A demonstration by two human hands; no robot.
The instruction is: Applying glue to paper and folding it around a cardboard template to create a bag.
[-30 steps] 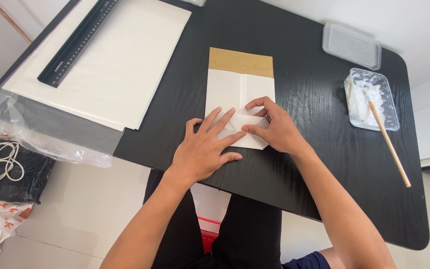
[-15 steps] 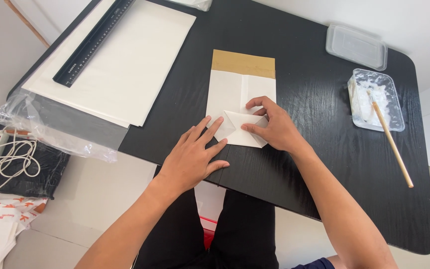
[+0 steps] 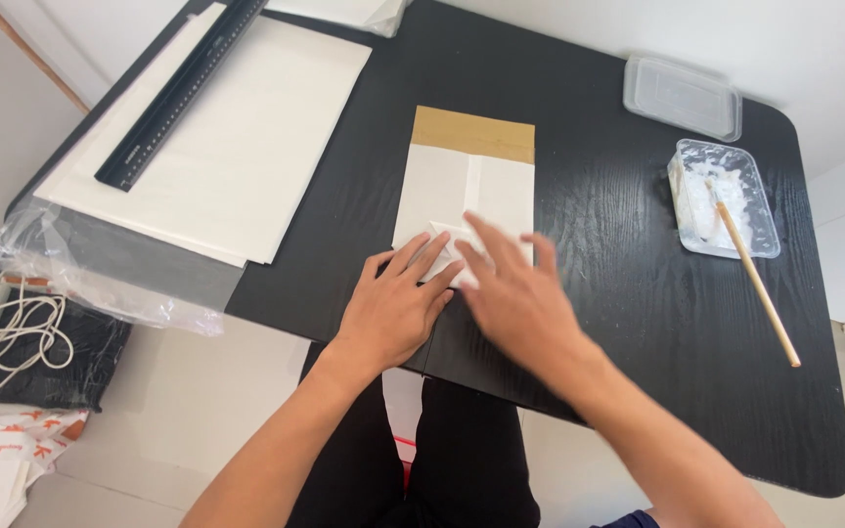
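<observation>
From the head view, my left hand (image 3: pixel 398 308) lies flat, fingers (image 3: pixel 421 256) spread wide, pressing the near end of the white folded paper (image 3: pixel 466 196) onto the black surface (image 3: pixel 599 205), which keeps the fold from springing up. My right hand (image 3: pixel 520 298) is blurred just beside it, fingers open and holding nothing, over the same near end. The paper lies near the middle of the surface, its brown strip (image 3: pixel 473 134) toward the far edge. Bare room opens on both sides of it. At the left edge sit white sheets (image 3: pixel 237 147) under a black ruler (image 3: pixel 180 93); toward the right edge stand a clear tray (image 3: pixel 735 210) with a brush (image 3: pixel 755 279) and a lid (image 3: pixel 682 98), well apart. The near edge is just under my wrists.
</observation>
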